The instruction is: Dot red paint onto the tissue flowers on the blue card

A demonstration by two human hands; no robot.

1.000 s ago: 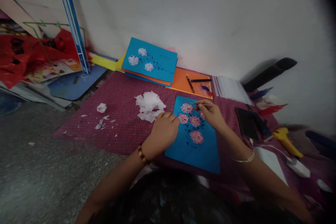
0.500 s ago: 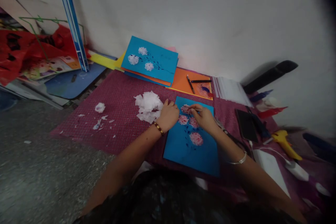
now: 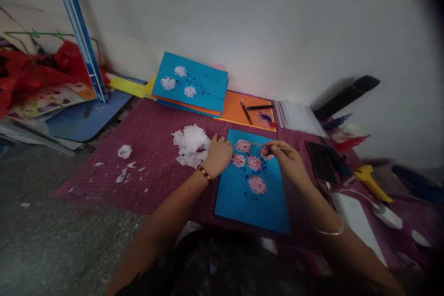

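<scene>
A blue sheet point(image 3: 253, 212) with several pink-and-white paper flowers and dark blue painted leaves lies in front of me. My right hand point(image 3: 284, 157) is closed in a pinch on a thin brown stick point(image 3: 256, 144), which points left to the upper-left flower point(image 3: 242, 145). Whether it ends in bristles is too fine to make out. The fingers partly cover the flower at the upper right. My left hand point(image 3: 219, 155) lies at the sheet's upper left edge with its fingers stretched out, holding nothing. Crumpled white tissue paper point(image 3: 190, 141) touches or nearly touches it.
Behind stands a stack topped by a blue card point(image 3: 208, 88) with white flowers. Pens point(image 3: 260, 107) and a paint-smeared patch lie on orange paper point(image 3: 232, 106). A white paper roll point(image 3: 125, 151) and scraps sit left. On the right are a phone point(image 3: 321, 162) and yellow glue gun point(image 3: 373, 182).
My right hand has moved right, off the upper-left flower, and the thin stick now shows clearly. My left hand stays at the sheet's edge. The view has shifted slightly.
</scene>
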